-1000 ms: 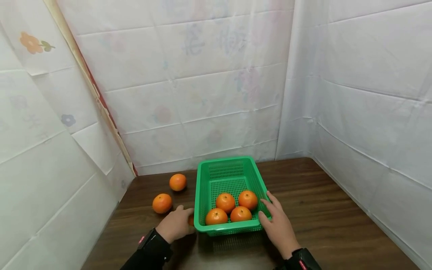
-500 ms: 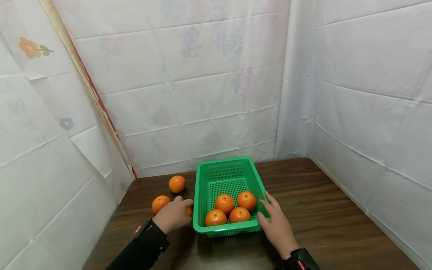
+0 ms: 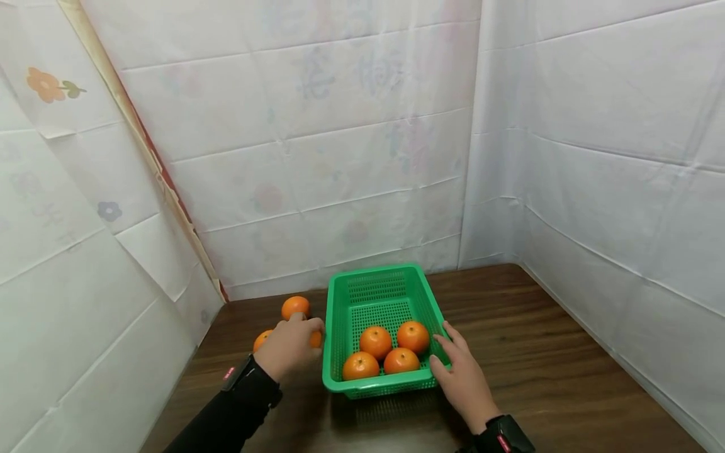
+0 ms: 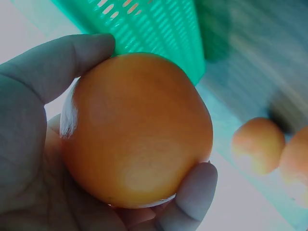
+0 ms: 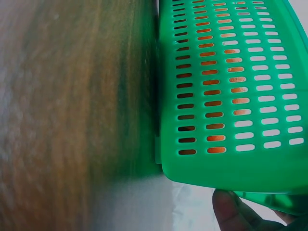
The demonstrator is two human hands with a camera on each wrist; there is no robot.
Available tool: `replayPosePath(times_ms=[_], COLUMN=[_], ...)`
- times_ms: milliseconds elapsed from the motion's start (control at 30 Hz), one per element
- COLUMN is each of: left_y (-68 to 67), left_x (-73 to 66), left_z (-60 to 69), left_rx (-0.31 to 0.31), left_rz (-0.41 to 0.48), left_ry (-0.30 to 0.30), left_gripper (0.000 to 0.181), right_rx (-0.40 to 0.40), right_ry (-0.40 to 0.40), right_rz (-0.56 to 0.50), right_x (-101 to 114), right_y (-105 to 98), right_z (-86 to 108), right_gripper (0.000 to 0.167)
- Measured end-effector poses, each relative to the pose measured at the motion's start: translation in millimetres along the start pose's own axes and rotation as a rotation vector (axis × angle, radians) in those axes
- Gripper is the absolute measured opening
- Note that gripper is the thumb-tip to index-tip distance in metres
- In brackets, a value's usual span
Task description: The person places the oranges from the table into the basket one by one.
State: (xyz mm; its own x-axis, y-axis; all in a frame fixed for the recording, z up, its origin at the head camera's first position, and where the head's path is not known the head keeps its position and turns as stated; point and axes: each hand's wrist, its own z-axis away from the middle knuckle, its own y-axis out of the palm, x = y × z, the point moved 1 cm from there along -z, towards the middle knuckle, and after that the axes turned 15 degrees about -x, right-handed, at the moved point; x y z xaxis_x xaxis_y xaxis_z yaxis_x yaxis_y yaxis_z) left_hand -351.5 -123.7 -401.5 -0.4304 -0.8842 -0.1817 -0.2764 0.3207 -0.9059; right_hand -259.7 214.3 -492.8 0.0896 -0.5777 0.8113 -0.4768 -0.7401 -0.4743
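Observation:
My left hand [image 3: 290, 347] grips an orange [image 4: 139, 130] between thumb and fingers, just left of the green plastic basket [image 3: 330, 314]. In the head view, most of that fruit is hidden by the hand. My right hand [image 3: 466, 377] holds the basket's rim near its front right corner. The right wrist view shows a thumb [image 5: 225, 207] at the rim, below the slotted side wall. Several oranges, one of them a front orange [image 3: 360, 365], sit in the near half of the basket. Two more lie on the table: a far orange [image 3: 296, 306] and a nearer orange [image 3: 262, 340], partly covered by my left hand.
The dark wood-grain table [image 3: 544, 352] extends to the right of the basket. White sheeting encloses it, with a back wall [image 3: 340, 157], a left wall [image 3: 73, 283] and a right wall [image 3: 617, 189].
My left hand has lifted the orange and moved slightly away from me along the basket's left side, covering more of the nearer loose orange. The right hand stays on the basket.

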Motion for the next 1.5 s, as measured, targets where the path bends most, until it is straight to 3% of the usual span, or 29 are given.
replayPosePath(times_ms=[300,467,633,1067,1333,1500], left_y=[-15.9,-21.4,-19.4,6.4,10.7,15.0], left_x=[-19.3,-29.2,-34.3,-29.1,-27.3,-29.0], left_z=[-16.9,-25.7,-34.3,-61.0,-72.7,-77.6], left_rx=[-0.07,-0.051,-0.028,0.145,0.217,0.252], left_rz=[0.028,0.058,0.022,0.071,0.166,0.169], left_ry=[0.082,0.117,0.173,0.227,0.246,0.254], left_gripper=[0.03,0.031,0.032,0.041,0.044,0.048], right_rx=[-0.017,-0.014,-0.014,-0.023,-0.029,-0.025], right_ry=[0.0,-0.001,-0.01,-0.005,0.003,0.005], right_rz=[0.001,-0.006,-0.013,-0.027,-0.025,-0.027], right_x=[-1.9,-0.2,1.2,-1.2,-0.8,-1.9], right_y=[-1.3,-0.4,1.3,1.5,1.3,1.5], right_z=[-0.1,0.5,1.3,0.9,0.7,0.4], right_gripper=[0.048,0.047,0.048,0.048,0.048,0.048])
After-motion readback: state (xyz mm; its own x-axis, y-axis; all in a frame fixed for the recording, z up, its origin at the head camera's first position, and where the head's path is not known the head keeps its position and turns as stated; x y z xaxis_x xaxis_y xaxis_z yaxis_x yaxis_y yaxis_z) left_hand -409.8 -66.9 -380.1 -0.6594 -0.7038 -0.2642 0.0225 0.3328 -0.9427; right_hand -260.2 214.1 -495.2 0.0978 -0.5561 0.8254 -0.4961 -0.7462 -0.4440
